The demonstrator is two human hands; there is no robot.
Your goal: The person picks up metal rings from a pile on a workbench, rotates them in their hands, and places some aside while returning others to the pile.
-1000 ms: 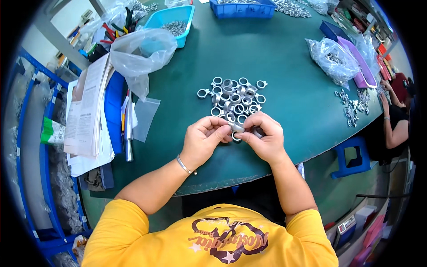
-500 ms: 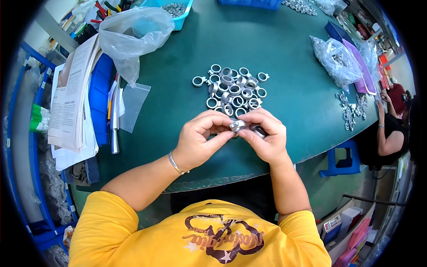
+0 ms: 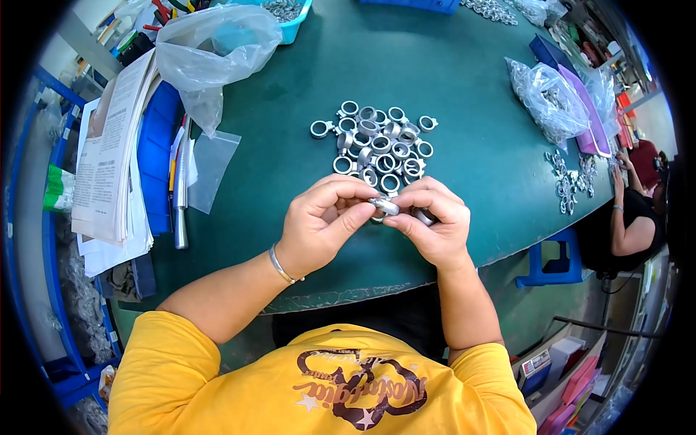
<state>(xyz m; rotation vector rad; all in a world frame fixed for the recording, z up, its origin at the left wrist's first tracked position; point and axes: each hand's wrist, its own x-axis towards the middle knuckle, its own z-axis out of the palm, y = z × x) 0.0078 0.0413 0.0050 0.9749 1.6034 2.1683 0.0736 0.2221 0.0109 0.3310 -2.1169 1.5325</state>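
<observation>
Between my two hands is a small silver metal ring (image 3: 386, 206) with a protruding lug. My left hand (image 3: 319, 221) pinches it at the lug end with thumb and fingertips. The thumb and forefinger of my right hand (image 3: 441, 223) grip its other side. A second metal ring (image 3: 424, 215) sits tucked in the curled fingers of the right hand. Just beyond my fingertips lies a loose pile of similar metal rings (image 3: 381, 143) on the green table (image 3: 290, 156). Part of another ring shows below the held one, mostly hidden by my fingers.
To the left stand stacked papers (image 3: 116, 152), a blue bin (image 3: 161, 156), a metal rod (image 3: 180, 210) and a clear plastic bag (image 3: 217, 58). On the right are a bagged batch of parts (image 3: 547, 101), a purple tray (image 3: 591, 119), a blue stool (image 3: 554, 261) and another person (image 3: 632, 225).
The held ring has been turned between my fingertips, showing more of its side edge now. Both hands keep their grip, and the view has shifted slightly.
</observation>
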